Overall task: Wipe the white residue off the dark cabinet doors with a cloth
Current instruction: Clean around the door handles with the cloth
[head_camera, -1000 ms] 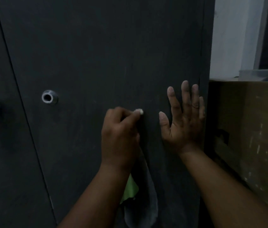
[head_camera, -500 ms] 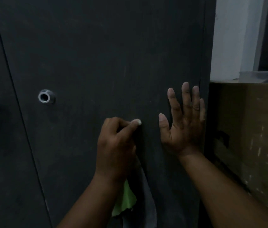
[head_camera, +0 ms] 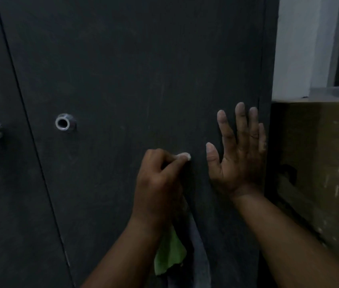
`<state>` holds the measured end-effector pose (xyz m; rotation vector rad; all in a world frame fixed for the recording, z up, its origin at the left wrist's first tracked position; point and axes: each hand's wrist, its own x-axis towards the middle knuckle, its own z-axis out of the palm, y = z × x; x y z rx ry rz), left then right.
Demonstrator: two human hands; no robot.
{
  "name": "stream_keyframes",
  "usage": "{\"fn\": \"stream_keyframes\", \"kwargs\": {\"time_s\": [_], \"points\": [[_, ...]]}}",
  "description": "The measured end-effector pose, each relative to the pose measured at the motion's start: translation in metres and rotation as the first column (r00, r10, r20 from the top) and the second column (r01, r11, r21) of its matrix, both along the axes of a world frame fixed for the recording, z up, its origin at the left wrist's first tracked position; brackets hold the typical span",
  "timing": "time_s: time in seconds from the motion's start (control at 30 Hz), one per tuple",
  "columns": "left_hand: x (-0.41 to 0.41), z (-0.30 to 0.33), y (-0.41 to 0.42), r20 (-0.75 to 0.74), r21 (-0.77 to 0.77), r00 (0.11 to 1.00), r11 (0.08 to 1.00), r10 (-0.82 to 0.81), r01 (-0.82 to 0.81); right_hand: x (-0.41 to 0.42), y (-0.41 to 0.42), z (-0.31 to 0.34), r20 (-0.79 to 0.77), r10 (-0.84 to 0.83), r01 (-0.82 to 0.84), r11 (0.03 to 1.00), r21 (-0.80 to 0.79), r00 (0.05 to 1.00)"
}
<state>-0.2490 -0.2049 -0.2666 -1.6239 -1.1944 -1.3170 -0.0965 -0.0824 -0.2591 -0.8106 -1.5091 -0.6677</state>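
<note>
Matte dark cabinet door (head_camera: 122, 69), flat right hand (head_camera: 239, 154) splayed against it, left hand (head_camera: 160, 183) gripping limp cloth (head_camera: 170, 254).

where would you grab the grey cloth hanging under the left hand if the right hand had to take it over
Take the grey cloth at the hanging tail just below the left hand, coming from the right, where the right hand lies flat on the cabinet door. The tail hangs free against the door; its upper part is bunched inside the left hand, and a green cloth hangs on its left.
</note>
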Motion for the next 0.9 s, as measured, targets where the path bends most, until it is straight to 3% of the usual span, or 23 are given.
{"fn": "stream_keyframes", "kwargs": {"time_s": [0.27,0.5,0.6,0.8,0.9], "points": [[-0.031,0.049,-0.004,0.19,0.206,0.982,0.978,0.006,-0.046,-0.002,-0.001,0.0,-0.015,0.006,-0.006,1.0,0.01,1.0],[-0.024,-0.001,-0.014,0.061,0.035,0.998,0.999,0.021,-0.023,-0.005,-0.004,0.001,0.016,-0.036,0.036,0.999,-0.009,0.999],[-0.039,0.003,-0.022,0.042,0.051,0.998,0.997,0.049,-0.051,-0.006,-0.004,0.001,0.033,-0.045,0.045,0.999,-0.003,0.998],[-0.054,0.069,-0.022,0.332,0.229,0.943,0.971,-0.009,-0.072,-0.011,-0.005,0.004,0.085,-0.004,0.004,1.0,0.001,0.996],[-0.049,0.07,-0.018,0.339,0.246,0.94,0.968,-0.032,-0.056,-0.014,-0.006,0.005,0.093,0.003,-0.003,1.0,0.006,0.996]]}}
